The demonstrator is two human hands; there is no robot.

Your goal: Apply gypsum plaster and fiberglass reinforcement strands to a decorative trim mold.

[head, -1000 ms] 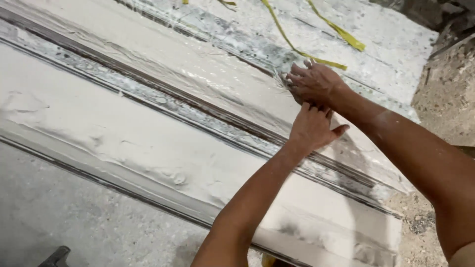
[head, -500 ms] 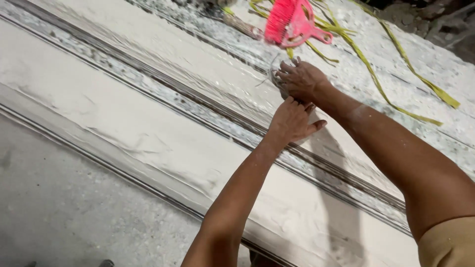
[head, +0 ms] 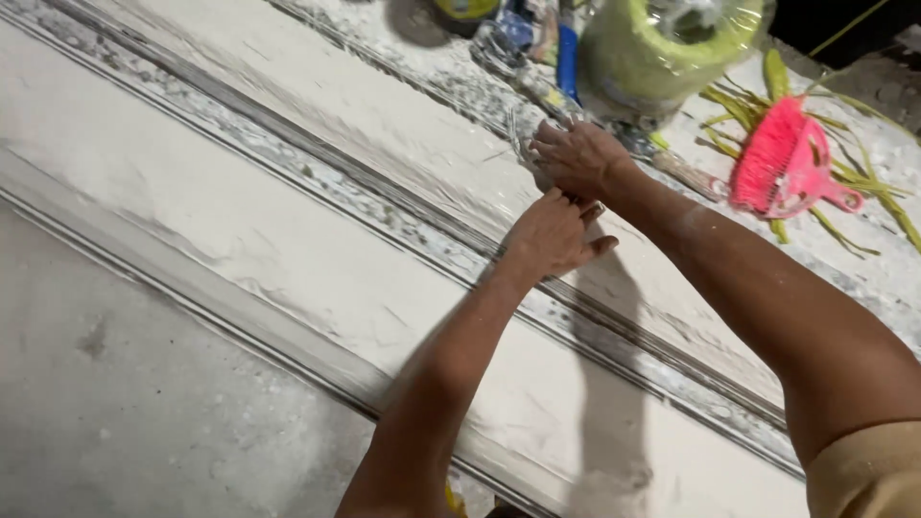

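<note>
While left hand (head: pixel 554 235) is pressing flat, fingers together, on long white plaster strip (head: pixel 317 259) lying diagonally, right hand (head: pixel 578 156) is pinching thin clear film (head: pixel 518 129) at strip's far edge. Film looking light, flimsy, tear-prone; likely best gripped at edge. Pink brush (head: pixel 782 158) lying nearby.

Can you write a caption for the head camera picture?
Both hands, left and right, press on a long white plaster strip near a pink brush.

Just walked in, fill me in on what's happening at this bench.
A person leans over long white plaster mouldings lying side by side. Both hands press on the far moulding: the left hand flat on it, the right hand just beyond, fingers bent. A pink brush and a wrapped yellow-green spool lie behind.
</note>
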